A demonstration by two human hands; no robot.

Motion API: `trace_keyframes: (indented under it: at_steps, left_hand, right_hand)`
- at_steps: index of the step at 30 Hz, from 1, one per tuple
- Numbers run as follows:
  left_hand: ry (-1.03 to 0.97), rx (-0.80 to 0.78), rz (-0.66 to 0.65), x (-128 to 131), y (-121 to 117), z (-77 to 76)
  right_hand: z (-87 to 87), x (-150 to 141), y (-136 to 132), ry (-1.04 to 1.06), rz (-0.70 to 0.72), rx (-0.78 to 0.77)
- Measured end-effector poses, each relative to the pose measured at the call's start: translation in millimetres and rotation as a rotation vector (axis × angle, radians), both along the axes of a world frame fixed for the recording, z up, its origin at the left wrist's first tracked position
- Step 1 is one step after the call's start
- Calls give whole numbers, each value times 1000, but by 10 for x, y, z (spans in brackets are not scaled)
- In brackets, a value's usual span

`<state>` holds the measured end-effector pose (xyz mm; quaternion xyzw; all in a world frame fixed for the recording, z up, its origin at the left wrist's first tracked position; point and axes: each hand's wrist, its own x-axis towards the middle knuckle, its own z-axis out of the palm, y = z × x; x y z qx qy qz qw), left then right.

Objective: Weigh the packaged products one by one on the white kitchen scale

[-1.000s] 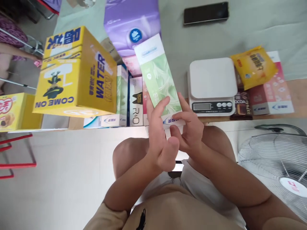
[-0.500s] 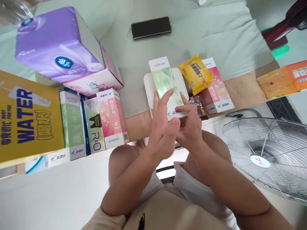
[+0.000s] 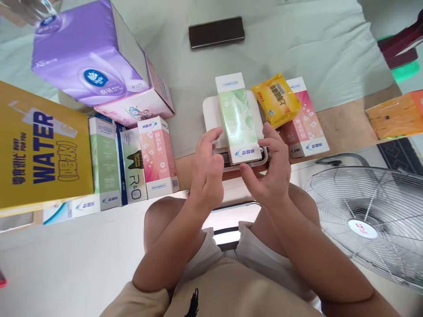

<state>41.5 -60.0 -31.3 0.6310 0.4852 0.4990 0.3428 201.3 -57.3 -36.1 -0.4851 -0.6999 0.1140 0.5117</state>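
A green and white carton (image 3: 238, 119), like a toothpaste box, lies lengthwise on a white flat device (image 3: 211, 115) that resembles a small kitchen scale, with a dark strip along its front. My left hand (image 3: 209, 169) hovers left of the carton, fingers partly bent and apart, holding nothing. At the carton's lower right corner, my right hand (image 3: 269, 169) has thumb and fingers spread; whether a fingertip touches the carton I cannot tell. Just right of the device is a yellow packet (image 3: 276, 100), partly over a pink and white carton (image 3: 306, 119).
Left on the table are a yellow WATER box (image 3: 46, 149), a purple tissue pack (image 3: 89, 53) and several upright cartons (image 3: 157, 158). A phone (image 3: 217, 32) lies farther back. An orange packet (image 3: 395, 115) is at the right edge. A fan (image 3: 363, 220) stands below it.
Both hands have drawn off the green carton, left hand to the left and right hand to the right. The carton rests on the white device, its front end now uncovered.
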Motion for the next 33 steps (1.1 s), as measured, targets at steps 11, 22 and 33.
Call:
trace_keyframes:
  at_steps: [11, 22, 33]
  left_hand:
    - [47, 94, 6, 72, -8, 37]
    - [36, 303, -163, 646, -24, 316]
    - [574, 347, -252, 1354, 80, 107]
  right_hand:
    - [-42, -231, 57, -114, -77, -71]
    - [233, 799, 31, 2, -148, 265]
    - [-70, 1632, 182, 331, -387, -226]
